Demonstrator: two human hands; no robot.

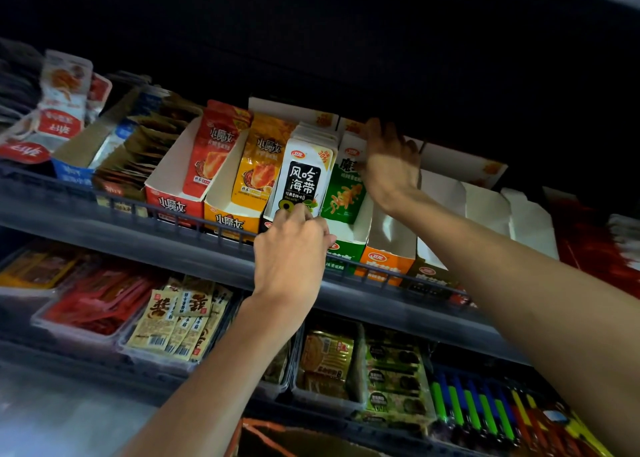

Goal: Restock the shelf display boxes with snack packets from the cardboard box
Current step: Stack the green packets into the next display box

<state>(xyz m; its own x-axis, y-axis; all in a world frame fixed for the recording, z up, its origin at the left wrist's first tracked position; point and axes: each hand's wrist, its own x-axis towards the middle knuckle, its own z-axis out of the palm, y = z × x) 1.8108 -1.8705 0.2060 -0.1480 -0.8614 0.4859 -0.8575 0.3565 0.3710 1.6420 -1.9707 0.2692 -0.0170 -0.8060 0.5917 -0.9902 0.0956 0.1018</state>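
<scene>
L hand (291,248) pinches lower edge of front white pkt (302,179), which stands upright on upper shelf (104,229). R hand (391,160) rests atop green pkts (343,193) just beside; grip can't tell. Pkts prob light, soft, slick; best held by sealed edges.

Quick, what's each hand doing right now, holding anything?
Left hand: pinches the bottom of the front white packet.
Right hand: at the top of the green packets, fingers in shadow; grip cannot be told.

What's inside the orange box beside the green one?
Only bare white walls show in the orange box, no packets. The right arm covers its back part.
</scene>
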